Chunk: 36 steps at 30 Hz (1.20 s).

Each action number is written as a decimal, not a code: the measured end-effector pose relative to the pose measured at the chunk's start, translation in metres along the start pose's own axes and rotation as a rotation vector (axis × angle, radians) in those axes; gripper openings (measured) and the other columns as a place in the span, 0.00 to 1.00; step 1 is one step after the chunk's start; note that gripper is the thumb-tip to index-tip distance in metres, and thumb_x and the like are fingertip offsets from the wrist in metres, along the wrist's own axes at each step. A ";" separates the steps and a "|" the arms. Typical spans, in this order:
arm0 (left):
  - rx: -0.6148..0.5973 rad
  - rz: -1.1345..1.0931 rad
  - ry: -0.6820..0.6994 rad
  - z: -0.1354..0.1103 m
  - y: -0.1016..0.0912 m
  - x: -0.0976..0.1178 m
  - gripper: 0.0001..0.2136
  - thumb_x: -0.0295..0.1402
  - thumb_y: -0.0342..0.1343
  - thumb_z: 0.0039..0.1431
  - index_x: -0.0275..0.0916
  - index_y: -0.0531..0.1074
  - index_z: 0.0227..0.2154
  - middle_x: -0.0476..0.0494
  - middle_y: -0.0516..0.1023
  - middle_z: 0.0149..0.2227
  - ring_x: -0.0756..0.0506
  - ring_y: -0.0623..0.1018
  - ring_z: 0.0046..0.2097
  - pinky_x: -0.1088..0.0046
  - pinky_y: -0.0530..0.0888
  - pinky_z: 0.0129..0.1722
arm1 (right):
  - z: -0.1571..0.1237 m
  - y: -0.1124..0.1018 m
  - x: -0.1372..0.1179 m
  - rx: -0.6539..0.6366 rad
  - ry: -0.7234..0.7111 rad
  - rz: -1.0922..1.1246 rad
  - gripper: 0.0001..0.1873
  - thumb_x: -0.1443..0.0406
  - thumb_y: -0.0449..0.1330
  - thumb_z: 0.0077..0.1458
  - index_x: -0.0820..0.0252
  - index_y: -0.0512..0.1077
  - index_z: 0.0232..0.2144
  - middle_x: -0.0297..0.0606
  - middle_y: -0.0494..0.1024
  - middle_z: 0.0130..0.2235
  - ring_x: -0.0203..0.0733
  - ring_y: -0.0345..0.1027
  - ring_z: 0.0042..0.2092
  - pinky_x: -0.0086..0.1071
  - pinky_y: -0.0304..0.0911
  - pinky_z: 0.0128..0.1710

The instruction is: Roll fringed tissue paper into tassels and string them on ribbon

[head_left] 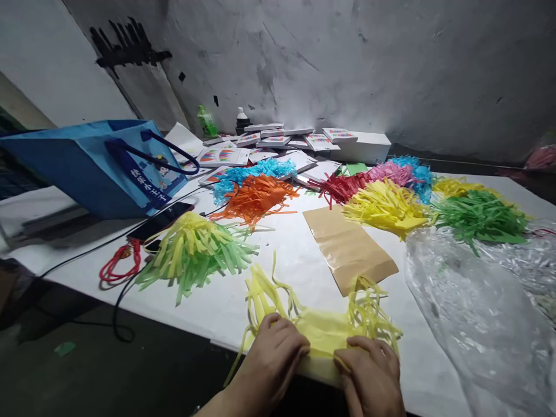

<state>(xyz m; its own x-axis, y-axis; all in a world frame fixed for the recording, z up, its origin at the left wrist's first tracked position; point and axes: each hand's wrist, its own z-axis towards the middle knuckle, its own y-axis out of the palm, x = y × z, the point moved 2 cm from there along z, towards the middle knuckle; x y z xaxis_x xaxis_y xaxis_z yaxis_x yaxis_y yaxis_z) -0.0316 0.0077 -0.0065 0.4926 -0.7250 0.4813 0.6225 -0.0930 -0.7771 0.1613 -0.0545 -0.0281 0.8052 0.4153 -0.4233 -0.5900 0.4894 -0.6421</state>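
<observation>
A sheet of yellow tissue paper (324,330), cut into fringe at both its left and right sides, lies at the table's front edge. My left hand (278,353) is closed on its left part, fingers pinching the near edge. On the right part, my right hand (371,368) grips the same near edge between thumb and fingers. Plain uncut paper spans the gap between the hands. Left of it rests a yellow and green fringed paper tassel (197,252). Just beyond the sheet is a brown paper envelope (350,246).
A blue gift bag (82,162) stands at the left, beside a red cord (121,263) and a black cable. Orange (260,197), yellow (388,205) and green (480,217) fringe bundles lie behind. Clear plastic bags (473,313) cover the right; boxes (273,142) are piled along the wall.
</observation>
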 end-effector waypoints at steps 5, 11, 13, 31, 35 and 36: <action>-0.071 0.194 -0.202 0.026 0.003 0.000 0.11 0.27 0.44 0.67 0.38 0.69 0.30 0.45 0.75 0.28 0.43 0.73 0.32 0.61 0.64 0.41 | 0.019 0.009 0.006 0.044 0.109 -0.171 0.06 0.70 0.55 0.61 0.56 0.71 0.38 0.33 0.77 0.30 0.43 0.71 0.34 0.41 0.53 0.46; -0.170 0.287 -0.282 0.034 0.008 -0.007 0.10 0.28 0.45 0.66 0.37 0.69 0.30 0.45 0.75 0.29 0.43 0.74 0.32 0.61 0.63 0.40 | 0.028 0.017 0.006 -0.006 0.070 -0.416 0.08 0.69 0.53 0.61 0.58 0.70 0.41 0.36 0.79 0.31 0.46 0.71 0.34 0.44 0.52 0.44; -0.202 0.299 -0.284 0.037 0.008 -0.008 0.10 0.28 0.46 0.66 0.38 0.68 0.29 0.45 0.76 0.29 0.43 0.74 0.32 0.62 0.63 0.39 | 0.029 0.015 0.007 -0.013 0.109 -0.488 0.09 0.69 0.53 0.61 0.59 0.70 0.42 0.37 0.79 0.31 0.48 0.72 0.36 0.47 0.52 0.44; -0.243 0.396 -0.236 0.046 0.010 -0.014 0.09 0.29 0.51 0.64 0.39 0.66 0.26 0.46 0.77 0.25 0.41 0.76 0.29 0.65 0.60 0.33 | 0.010 -0.023 0.000 -0.098 -0.221 -0.486 0.10 0.71 0.57 0.51 0.50 0.72 0.33 0.41 0.77 0.53 0.55 0.69 0.55 0.55 0.55 0.55; -0.253 0.410 -0.233 0.045 0.010 -0.014 0.09 0.29 0.51 0.64 0.39 0.67 0.26 0.46 0.77 0.25 0.41 0.76 0.28 0.66 0.61 0.34 | -0.009 -0.043 0.041 -0.054 -0.180 -0.763 0.08 0.63 0.55 0.59 0.55 0.74 0.37 0.49 0.77 0.52 0.61 0.72 0.51 0.59 0.56 0.48; -0.254 0.412 -0.231 0.045 0.010 -0.014 0.09 0.29 0.51 0.64 0.39 0.67 0.27 0.46 0.77 0.25 0.41 0.76 0.28 0.66 0.61 0.34 | -0.015 -0.057 0.054 -0.017 -0.162 -0.862 0.11 0.62 0.53 0.60 0.57 0.74 0.38 0.51 0.78 0.51 0.62 0.73 0.49 0.58 0.59 0.45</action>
<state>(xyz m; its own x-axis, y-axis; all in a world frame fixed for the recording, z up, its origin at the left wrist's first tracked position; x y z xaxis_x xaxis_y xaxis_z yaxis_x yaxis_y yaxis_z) -0.0050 0.0479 -0.0030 0.8041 -0.5696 0.1700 0.1964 -0.0154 -0.9804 0.2394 -0.0715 -0.0240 0.9510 0.0100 0.3089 0.2222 0.6723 -0.7062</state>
